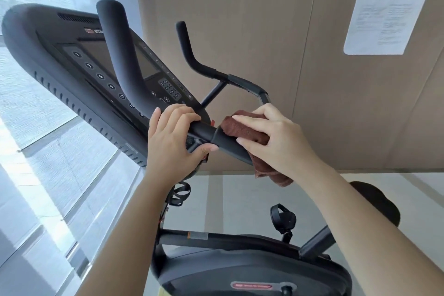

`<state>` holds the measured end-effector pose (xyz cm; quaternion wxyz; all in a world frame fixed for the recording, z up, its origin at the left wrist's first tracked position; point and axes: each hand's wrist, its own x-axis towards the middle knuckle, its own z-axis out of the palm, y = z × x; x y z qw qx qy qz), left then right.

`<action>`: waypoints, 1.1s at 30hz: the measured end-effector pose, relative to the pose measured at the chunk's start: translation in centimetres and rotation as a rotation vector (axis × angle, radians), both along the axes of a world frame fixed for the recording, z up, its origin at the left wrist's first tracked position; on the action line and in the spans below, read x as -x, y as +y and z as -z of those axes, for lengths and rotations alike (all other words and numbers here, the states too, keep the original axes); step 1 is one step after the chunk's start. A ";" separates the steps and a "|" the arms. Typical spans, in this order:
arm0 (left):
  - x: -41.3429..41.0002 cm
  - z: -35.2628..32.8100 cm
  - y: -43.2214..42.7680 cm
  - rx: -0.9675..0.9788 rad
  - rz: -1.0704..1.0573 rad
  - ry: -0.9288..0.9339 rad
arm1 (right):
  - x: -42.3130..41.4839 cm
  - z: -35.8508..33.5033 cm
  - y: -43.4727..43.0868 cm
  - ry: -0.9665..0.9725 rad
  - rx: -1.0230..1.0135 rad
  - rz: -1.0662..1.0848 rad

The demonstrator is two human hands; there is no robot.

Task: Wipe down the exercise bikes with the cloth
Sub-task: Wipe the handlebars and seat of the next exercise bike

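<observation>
A black exercise bike fills the middle of the head view, with its console (79, 65) at the left and a curved handlebar (120, 55) rising in front of it. My left hand (173, 142) grips the handlebar's lower bend beside the console. My right hand (276, 137) presses a brown cloth (245, 130) around the handlebar just to the right of my left hand. Part of the cloth hangs below the bar. The far handlebar grip (189, 53) sticks up behind.
A tan wall (264, 19) with a white paper notice (386, 14) stands close behind the bike. Windows with blinds (36, 127) run along the left. Below are the bike's frame and flywheel cover (252, 269), a pedal (282, 218) and the saddle (377, 202) at the right.
</observation>
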<state>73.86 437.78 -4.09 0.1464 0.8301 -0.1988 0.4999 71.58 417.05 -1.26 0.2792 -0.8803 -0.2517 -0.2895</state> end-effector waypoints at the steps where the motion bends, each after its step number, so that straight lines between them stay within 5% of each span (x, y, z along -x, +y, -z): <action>1: 0.2 0.0 -0.1 -0.004 -0.011 0.007 | 0.2 0.1 -0.1 -0.005 0.007 0.003; 18: 6.1 2.3 -13.4 0.032 -0.110 0.210 | 3.5 5.9 -11.7 -0.024 0.158 0.105; 33: 3.4 11.2 -36.8 -0.060 0.148 0.358 | 6.9 14.8 -35.5 0.177 -0.125 0.314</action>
